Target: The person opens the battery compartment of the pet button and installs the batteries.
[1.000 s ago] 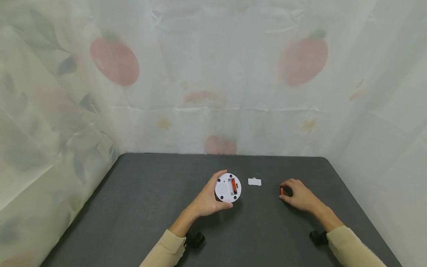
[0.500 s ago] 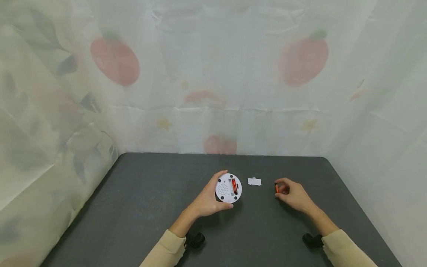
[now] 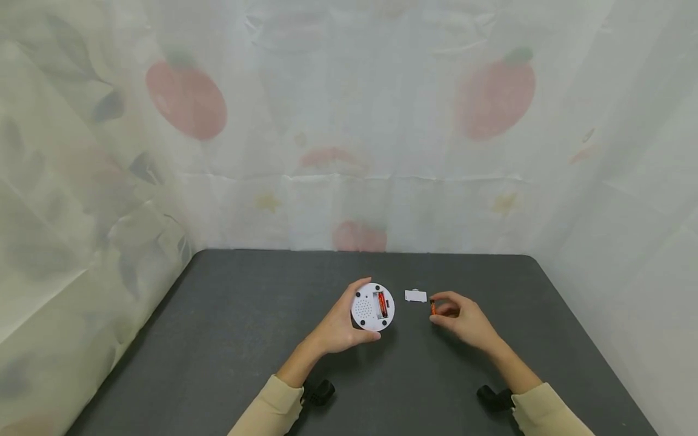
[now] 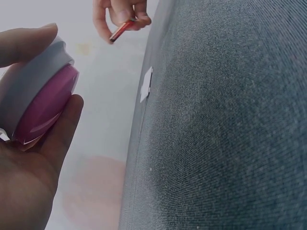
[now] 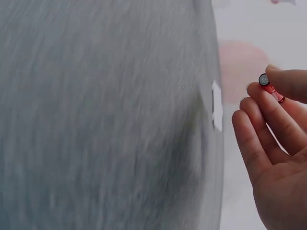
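My left hand (image 3: pixel 339 326) holds a round white device (image 3: pixel 364 309) by its rim, thumb and fingers on opposite sides. Its underside faces up, with speaker holes, dark feet and an uncovered battery compartment. Red battery material (image 3: pixel 383 304) shows in that compartment; how many cells lie there is hard to tell. The left wrist view reveals a pink face (image 4: pixel 48 105) on the device's other side. To the right, my right hand (image 3: pixel 465 320) pinches a red battery (image 3: pixel 433 307) with a black end (image 5: pixel 263 79) between thumb and fingertips, above the table and apart from the device.
A small white battery cover (image 3: pixel 416 296) lies on the dark table (image 3: pixel 245 339), between the device and the right hand. Pale curtains (image 3: pixel 414 151) with printed fruit hang behind the table and at its sides.
My right hand has moved left with the battery, from well right of the cover to just beside it in the head view. The left hand and device have stayed nearly still.
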Demonstrator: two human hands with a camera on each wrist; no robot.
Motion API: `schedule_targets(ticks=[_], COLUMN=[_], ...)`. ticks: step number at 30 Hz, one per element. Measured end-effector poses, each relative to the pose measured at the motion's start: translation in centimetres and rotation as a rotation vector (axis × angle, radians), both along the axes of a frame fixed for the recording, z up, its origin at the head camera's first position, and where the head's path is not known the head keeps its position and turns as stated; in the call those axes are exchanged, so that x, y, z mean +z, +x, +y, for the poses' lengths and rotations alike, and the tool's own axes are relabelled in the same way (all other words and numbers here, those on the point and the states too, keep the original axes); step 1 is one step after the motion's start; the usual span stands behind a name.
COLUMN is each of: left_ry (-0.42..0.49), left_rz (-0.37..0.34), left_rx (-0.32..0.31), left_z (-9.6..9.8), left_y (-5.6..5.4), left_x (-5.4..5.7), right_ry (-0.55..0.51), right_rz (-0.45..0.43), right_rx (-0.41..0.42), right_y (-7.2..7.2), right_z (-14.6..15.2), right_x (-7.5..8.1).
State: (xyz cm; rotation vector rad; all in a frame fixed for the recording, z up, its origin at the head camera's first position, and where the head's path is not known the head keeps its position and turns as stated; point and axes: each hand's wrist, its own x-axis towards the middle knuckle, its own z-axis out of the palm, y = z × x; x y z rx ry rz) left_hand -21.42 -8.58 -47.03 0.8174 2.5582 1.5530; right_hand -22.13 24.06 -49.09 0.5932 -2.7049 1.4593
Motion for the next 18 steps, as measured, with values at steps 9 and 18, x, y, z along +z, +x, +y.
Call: schedule_targets(ticks=[9,18], left_ry=[-0.009,0.001], left_rz=[0.004,0.003], left_rx=[-0.006,-0.017], left_z=[-0.2,-0.3], left_y=[-0.1,-0.1], left_x=[-0.2,-0.4], right_ry=[-0.107,-0.191], right_rz=[0.000,0.083], right_rx=[0.022,0.055], right_y=[0.5,0.9], right_z=[-2.3,-4.8], right_x=[0.6,1.5])
